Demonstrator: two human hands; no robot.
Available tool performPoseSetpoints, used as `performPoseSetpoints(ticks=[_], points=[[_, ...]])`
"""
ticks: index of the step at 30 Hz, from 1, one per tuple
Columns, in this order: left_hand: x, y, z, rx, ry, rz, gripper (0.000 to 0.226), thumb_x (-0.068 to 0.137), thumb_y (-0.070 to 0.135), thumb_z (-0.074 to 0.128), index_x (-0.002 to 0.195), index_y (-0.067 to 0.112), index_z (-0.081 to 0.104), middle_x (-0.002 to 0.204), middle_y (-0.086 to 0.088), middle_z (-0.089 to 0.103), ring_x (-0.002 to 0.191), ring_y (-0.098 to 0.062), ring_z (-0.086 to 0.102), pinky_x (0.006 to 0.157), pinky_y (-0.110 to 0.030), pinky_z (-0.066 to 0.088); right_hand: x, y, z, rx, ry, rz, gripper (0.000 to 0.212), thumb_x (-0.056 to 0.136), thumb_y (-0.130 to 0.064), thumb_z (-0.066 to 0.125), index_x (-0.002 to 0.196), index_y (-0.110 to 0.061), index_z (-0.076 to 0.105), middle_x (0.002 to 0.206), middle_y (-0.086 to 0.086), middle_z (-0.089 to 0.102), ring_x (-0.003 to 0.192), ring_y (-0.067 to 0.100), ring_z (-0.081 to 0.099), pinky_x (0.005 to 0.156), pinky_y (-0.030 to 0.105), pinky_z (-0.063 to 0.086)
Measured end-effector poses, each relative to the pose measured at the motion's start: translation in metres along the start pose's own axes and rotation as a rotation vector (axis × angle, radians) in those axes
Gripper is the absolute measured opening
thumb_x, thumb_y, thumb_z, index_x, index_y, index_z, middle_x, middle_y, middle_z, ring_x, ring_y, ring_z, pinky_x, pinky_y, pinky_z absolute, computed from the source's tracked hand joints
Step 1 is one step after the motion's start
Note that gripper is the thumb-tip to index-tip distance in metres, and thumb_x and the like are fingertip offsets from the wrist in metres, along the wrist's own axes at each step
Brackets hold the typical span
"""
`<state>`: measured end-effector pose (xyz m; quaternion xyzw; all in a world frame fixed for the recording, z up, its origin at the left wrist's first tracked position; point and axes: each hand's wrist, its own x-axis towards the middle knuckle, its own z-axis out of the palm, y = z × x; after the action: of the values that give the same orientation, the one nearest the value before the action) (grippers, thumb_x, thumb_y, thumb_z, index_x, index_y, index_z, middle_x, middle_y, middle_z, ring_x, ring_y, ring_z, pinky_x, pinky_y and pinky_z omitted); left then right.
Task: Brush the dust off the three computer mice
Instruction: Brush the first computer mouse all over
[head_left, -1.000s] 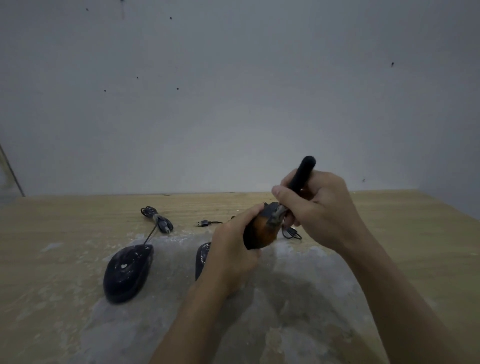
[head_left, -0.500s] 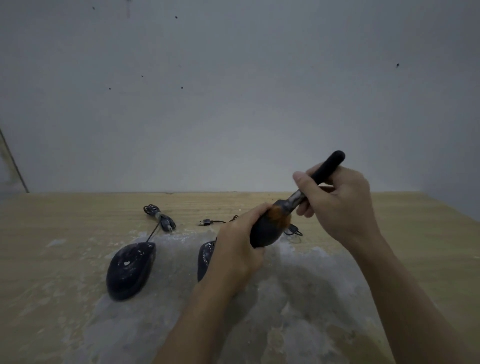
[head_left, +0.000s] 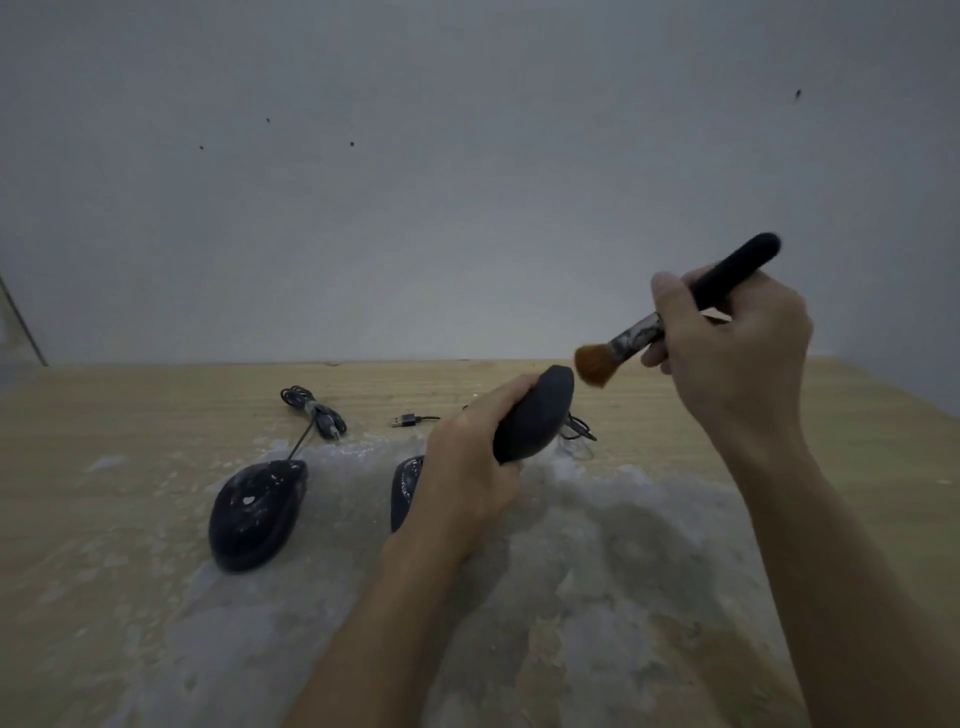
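The left hand (head_left: 462, 467) grips a rounded black computer mouse (head_left: 535, 415) above the dusty wooden tabletop (head_left: 156, 415); the right hand (head_left: 727, 338) pinches a black-handled, orange-bristled brush (head_left: 595, 366) just beside its far end. Light strokes sweeping away would probably work best.

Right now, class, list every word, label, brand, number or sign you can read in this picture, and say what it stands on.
None can be read.
Held mouse: plain dark shell, no marking visible.
Left mouse: pale specks only, no lettering.
Middle mouse: mostly hidden by the left hand.
Brush: smudged ferrule, nothing legible.
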<state>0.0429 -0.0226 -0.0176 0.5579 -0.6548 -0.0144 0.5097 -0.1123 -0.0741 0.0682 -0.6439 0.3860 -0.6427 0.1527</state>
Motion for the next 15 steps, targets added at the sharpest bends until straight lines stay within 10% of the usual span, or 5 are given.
performPoseSetpoints(ticks=[4, 9, 15], points=[[-0.001, -0.001, -0.002, 0.006, 0.015, 0.03, 0.07, 0.06, -0.011, 0.072, 0.124, 0.014, 0.057, 0.106, 0.014, 0.055, 0.103, 0.007, 0.046, 0.085, 0.001, 0.036, -0.005, 0.003, 0.011, 0.176, -0.283, 0.131, 0.022, 0.087, -0.019, 0.061, 0.068, -0.007, 0.059, 0.049, 0.005, 0.061, 0.039, 0.018, 0.058, 0.041, 0.023, 0.044], [-0.003, -0.005, -0.004, 0.036, -0.019, -0.011, 0.071, 0.062, -0.011, 0.072, 0.125, 0.016, 0.056, 0.11, 0.01, 0.062, 0.102, 0.006, 0.046, 0.082, 0.001, 0.035, -0.008, 0.011, 0.014, -0.031, -0.104, -0.012, 0.018, 0.085, -0.025, 0.063, 0.072, -0.013, 0.06, 0.057, -0.002, 0.062, 0.05, 0.015, 0.064, 0.054, 0.03, 0.053], [-0.001, -0.004, -0.005, 0.042, -0.012, 0.002, 0.071, 0.061, -0.007, 0.074, 0.125, 0.019, 0.056, 0.114, 0.001, 0.068, 0.1, -0.008, 0.058, 0.086, -0.017, 0.046, -0.013, 0.007, 0.02, 0.078, -0.342, 0.013, 0.019, 0.085, -0.019, 0.063, 0.07, -0.009, 0.058, 0.056, 0.005, 0.06, 0.044, 0.017, 0.061, 0.045, 0.027, 0.047]])
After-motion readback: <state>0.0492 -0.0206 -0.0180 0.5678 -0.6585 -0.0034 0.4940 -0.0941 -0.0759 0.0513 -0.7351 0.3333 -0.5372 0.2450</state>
